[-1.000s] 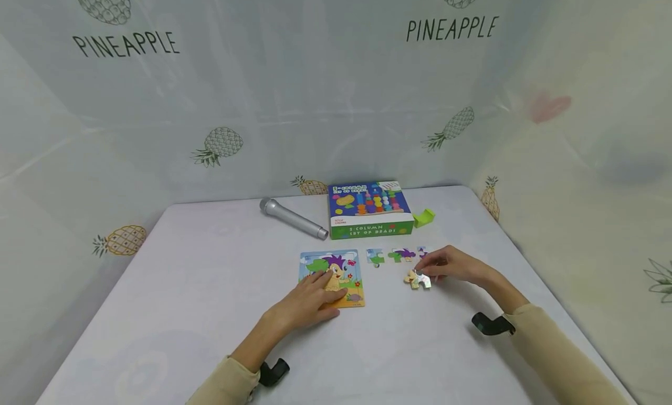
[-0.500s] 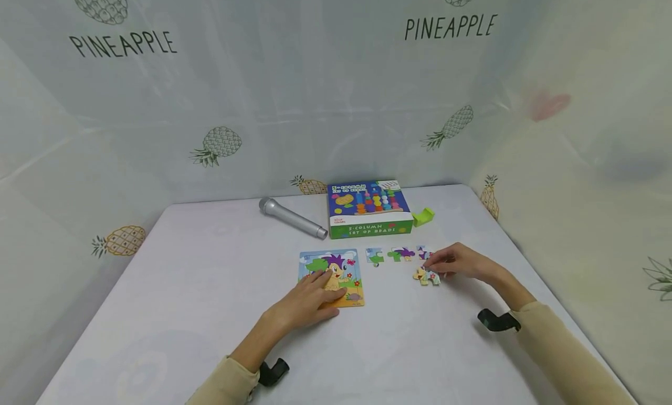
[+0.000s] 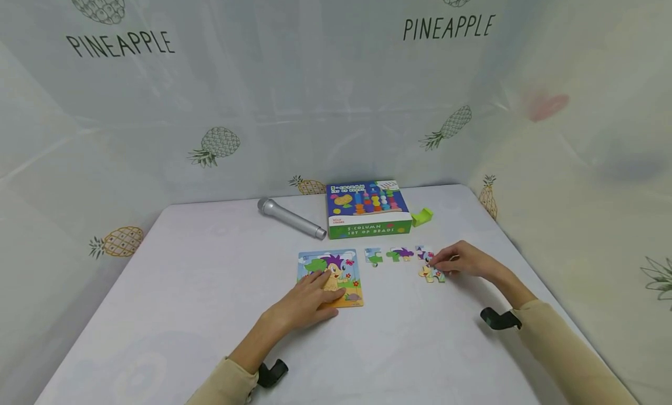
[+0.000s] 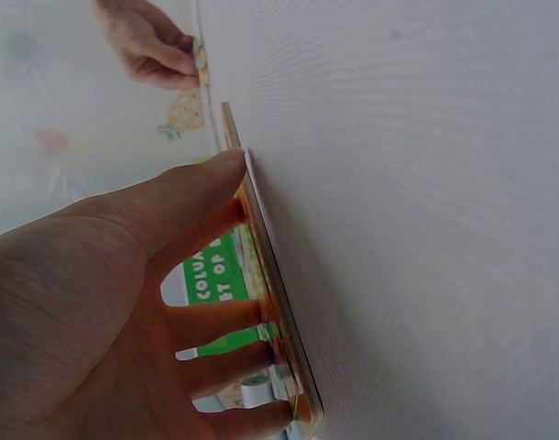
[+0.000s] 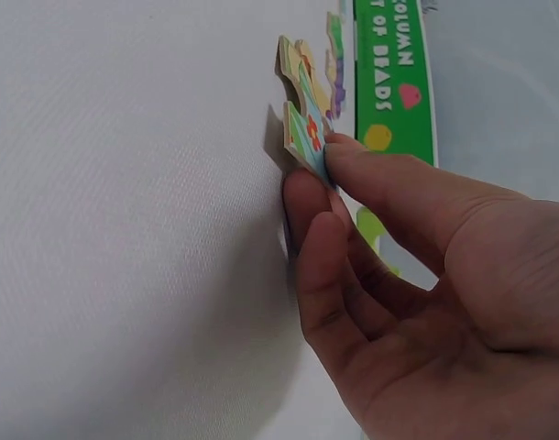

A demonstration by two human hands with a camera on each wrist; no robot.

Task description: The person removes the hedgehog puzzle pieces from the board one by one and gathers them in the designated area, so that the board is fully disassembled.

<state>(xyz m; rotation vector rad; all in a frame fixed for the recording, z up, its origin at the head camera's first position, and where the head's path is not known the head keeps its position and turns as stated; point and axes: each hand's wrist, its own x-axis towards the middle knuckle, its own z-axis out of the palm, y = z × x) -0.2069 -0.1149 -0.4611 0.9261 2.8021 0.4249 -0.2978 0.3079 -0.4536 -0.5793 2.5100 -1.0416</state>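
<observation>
My left hand [image 3: 307, 304] rests on a square picture puzzle board [image 3: 354, 276] showing a purple-haired cartoon animal. In the left wrist view its fingers [image 4: 220, 325] are spread and straight, tips on the board, with the thumb by the near edge. To the right, my right hand [image 3: 468, 260] pinches a puzzle piece [image 5: 312, 128] with a red flower print between thumb and fingers. The piece is tilted, slightly off the cloth in the right wrist view. Just beyond it lies a blue and purple puzzle piece [image 3: 422, 252], partly overlapped in the head view.
Two loose puzzle pieces, one green and blue [image 3: 374, 255] and one green and purple [image 3: 399, 254], lie between board and right hand. Behind are a bead-set box [image 3: 370, 209], a silver toy microphone [image 3: 291, 218] and a lime-green object [image 3: 422, 217]. Pineapple-print curtain [image 3: 294, 90] surrounds the table.
My right hand has moved a little to the right and away from me, bringing the pinched puzzle piece close to the blue and purple one. The left hand stays on the board.
</observation>
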